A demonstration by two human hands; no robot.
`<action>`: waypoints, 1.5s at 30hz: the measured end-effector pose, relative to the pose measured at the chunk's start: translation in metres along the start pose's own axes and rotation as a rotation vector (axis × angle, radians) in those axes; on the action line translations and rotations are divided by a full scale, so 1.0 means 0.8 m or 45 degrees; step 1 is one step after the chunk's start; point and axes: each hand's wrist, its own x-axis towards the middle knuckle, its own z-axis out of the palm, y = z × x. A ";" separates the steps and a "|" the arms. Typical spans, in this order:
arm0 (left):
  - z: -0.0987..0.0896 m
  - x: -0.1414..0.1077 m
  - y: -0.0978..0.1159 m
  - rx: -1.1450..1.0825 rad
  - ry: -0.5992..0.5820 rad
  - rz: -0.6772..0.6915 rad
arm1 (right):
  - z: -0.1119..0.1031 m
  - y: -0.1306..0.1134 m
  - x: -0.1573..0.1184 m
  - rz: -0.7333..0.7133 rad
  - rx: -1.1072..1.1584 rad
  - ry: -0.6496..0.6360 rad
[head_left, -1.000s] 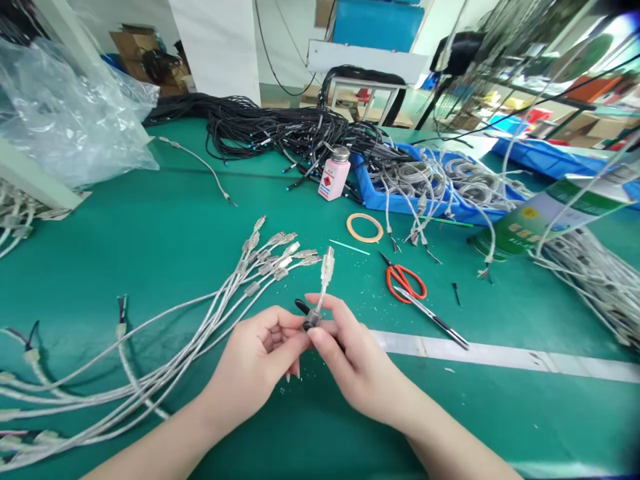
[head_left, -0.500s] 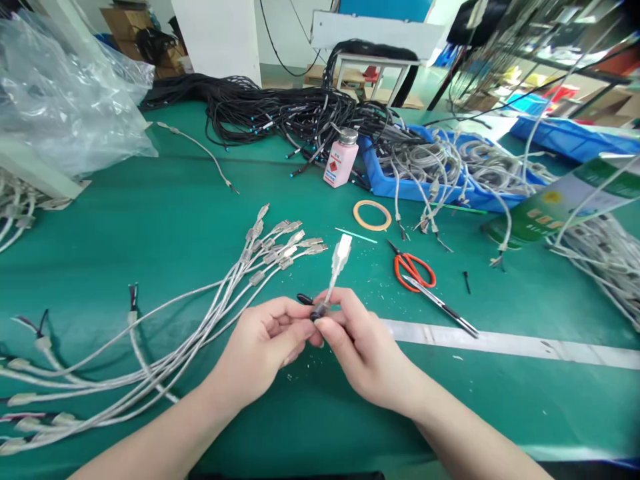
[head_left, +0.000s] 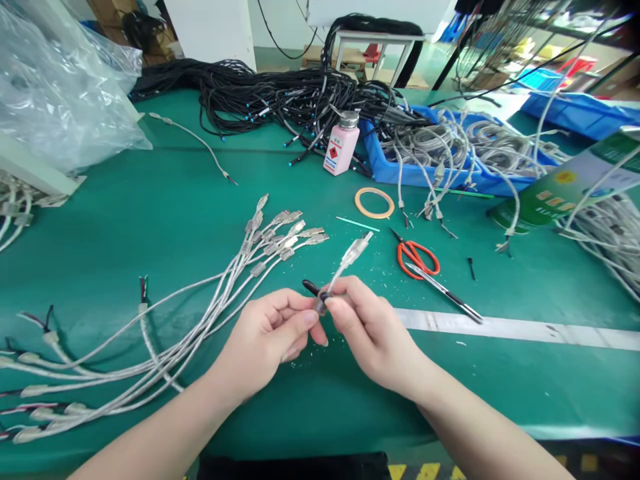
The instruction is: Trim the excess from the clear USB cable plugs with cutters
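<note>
Close together at the middle, my left hand [head_left: 277, 330] and my right hand [head_left: 367, 327] pinch one short clear-sheathed USB cable [head_left: 354, 252], near a dark lump on it. Its metal plug points up and to the right. A slim black piece [head_left: 311, 287] sticks out between the fingertips toward the upper left; its other end is hidden, and I cannot tell which hand grips it. Left of my hands lies a fan of several similar USB cables [head_left: 220, 293], plugs toward the back and bare wire ends toward the left edge.
Orange-handled scissors [head_left: 417, 259] and tweezers [head_left: 445, 293] lie to the right. Behind are a tape ring [head_left: 374, 203], a pink bottle [head_left: 341, 147] and a blue bin [head_left: 400, 175] of grey cables. Black cables [head_left: 240, 90] cover the back. A plastic bag [head_left: 60, 87] stands at left.
The USB plug has swung from nearly upright to leaning right. More of the black piece shows above my fingers. My hands stay together, and the camera view has shifted slightly.
</note>
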 end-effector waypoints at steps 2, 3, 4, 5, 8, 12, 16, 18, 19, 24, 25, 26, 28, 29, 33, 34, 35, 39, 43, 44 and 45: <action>-0.001 -0.001 0.002 -0.050 -0.064 -0.056 | -0.001 0.002 0.003 0.068 0.114 0.092; -0.001 -0.001 0.003 -0.075 -0.094 -0.087 | -0.001 0.003 0.005 0.116 0.240 0.101; -0.001 -0.001 0.004 -0.096 -0.120 -0.118 | -0.001 0.004 0.007 0.161 0.392 0.094; -0.001 -0.001 0.004 -0.109 -0.148 -0.141 | -0.001 0.005 0.008 0.198 0.540 0.083; 0.000 -0.002 0.005 -0.094 -0.198 -0.175 | 0.000 0.006 0.011 0.256 0.814 0.117; -0.001 -0.003 0.000 -0.083 -0.193 -0.190 | 0.001 0.007 0.012 0.289 0.898 0.224; -0.004 -0.007 -0.005 -0.150 -0.147 -0.181 | 0.002 0.011 0.013 0.286 0.920 0.261; -0.003 -0.007 -0.005 -0.179 -0.161 -0.169 | 0.002 0.012 0.013 0.285 0.934 0.258; -0.003 -0.008 -0.004 -0.190 -0.166 -0.154 | 0.002 0.012 0.013 0.292 0.936 0.255; 0.000 -0.008 0.000 -0.181 -0.174 -0.080 | 0.002 0.013 0.012 0.311 0.884 0.252; 0.001 -0.008 0.000 -0.176 -0.182 -0.072 | 0.002 0.013 0.012 0.292 0.849 0.260; 0.001 -0.008 -0.001 -0.176 -0.190 -0.068 | 0.002 0.013 0.011 0.267 0.807 0.276; 0.001 -0.009 -0.002 -0.178 -0.207 -0.066 | 0.003 0.012 0.010 0.218 0.724 0.310; 0.001 -0.009 -0.003 -0.174 -0.213 -0.068 | 0.003 0.011 0.010 0.200 0.691 0.321; 0.002 -0.007 -0.004 -0.127 -0.185 -0.106 | 0.003 0.008 0.009 0.186 0.601 0.313; 0.003 -0.006 -0.004 -0.120 -0.166 -0.126 | 0.003 0.008 0.008 0.191 0.576 0.314; 0.004 -0.005 -0.004 -0.117 -0.142 -0.142 | 0.002 0.008 0.008 0.196 0.549 0.306; 0.005 -0.003 -0.001 -0.097 -0.063 -0.123 | -0.002 0.004 0.003 0.201 0.433 0.140; 0.001 -0.003 -0.002 -0.049 0.003 -0.092 | -0.002 -0.004 -0.005 0.145 0.228 -0.076; -0.001 -0.003 -0.004 -0.037 0.016 -0.081 | -0.001 -0.006 -0.006 0.137 0.199 -0.140; -0.003 -0.003 -0.005 -0.021 0.022 -0.065 | 0.000 -0.006 -0.006 0.135 0.187 -0.204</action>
